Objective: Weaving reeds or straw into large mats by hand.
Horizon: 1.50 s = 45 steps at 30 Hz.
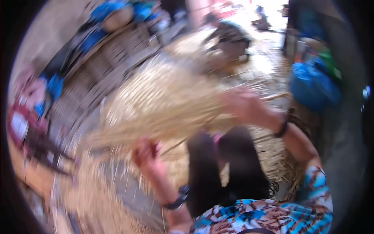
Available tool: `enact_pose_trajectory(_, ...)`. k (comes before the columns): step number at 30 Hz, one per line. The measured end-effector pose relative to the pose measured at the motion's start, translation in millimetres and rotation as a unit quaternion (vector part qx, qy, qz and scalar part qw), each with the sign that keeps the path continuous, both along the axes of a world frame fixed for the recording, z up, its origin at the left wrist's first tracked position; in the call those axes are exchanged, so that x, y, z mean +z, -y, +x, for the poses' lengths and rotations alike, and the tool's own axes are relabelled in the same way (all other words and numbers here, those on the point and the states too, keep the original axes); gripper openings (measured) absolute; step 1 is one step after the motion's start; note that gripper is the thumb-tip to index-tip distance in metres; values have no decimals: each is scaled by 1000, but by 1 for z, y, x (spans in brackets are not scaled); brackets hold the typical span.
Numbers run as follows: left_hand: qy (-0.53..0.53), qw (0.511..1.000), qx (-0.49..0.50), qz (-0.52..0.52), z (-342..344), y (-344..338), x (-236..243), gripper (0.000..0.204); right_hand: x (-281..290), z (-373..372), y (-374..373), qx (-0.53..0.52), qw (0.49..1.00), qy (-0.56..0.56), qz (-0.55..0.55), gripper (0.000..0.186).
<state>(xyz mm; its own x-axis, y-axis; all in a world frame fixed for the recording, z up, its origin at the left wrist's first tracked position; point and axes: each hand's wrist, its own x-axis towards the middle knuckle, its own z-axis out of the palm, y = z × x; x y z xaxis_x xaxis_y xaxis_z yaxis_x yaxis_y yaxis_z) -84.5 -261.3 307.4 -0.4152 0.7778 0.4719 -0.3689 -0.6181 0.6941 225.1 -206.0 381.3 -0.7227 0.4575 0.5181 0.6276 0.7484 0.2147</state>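
My right hand is closed on a long, pale bundle of straw, which stretches sideways above my dark-trousered knees. My left hand is just below the bundle's left part, its fingers curled but smeared by motion, so whether it holds anything is unclear. A thin dark strand runs beside it, toward the middle. Loose straw lies in a broad heap beyond the bundle and around my legs.
A blurred dark figure, perhaps a person, is low at the back. Wooden boards with blue bags stand at left, beside blurred pink and dark things. A blue bag is at right, near a bright opening.
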Motion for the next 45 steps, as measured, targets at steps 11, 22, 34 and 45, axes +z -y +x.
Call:
enact_pose_trajectory(11, -271, 955, 100, -65, -49, 90, 50, 25, 187, -40, 55, 86, 926, -368, -9, 33)
enact_pose_trajectory(22, -332, 932, 107, -100, -25, 42, 55, 18, 273, 74, 21, 265, 619, -720, 166, 26)
enact_pose_trajectory(34, -577, 801, 131, -93, -22, -15, 52, 34, 71, 25, -92, 145, 430, -878, -154, 22)
enact_pose_trajectory(45, -519, 792, -190, -260, -7, -127, -62, 33, -99, 67, -218, 11, 270, -917, -295, 29)
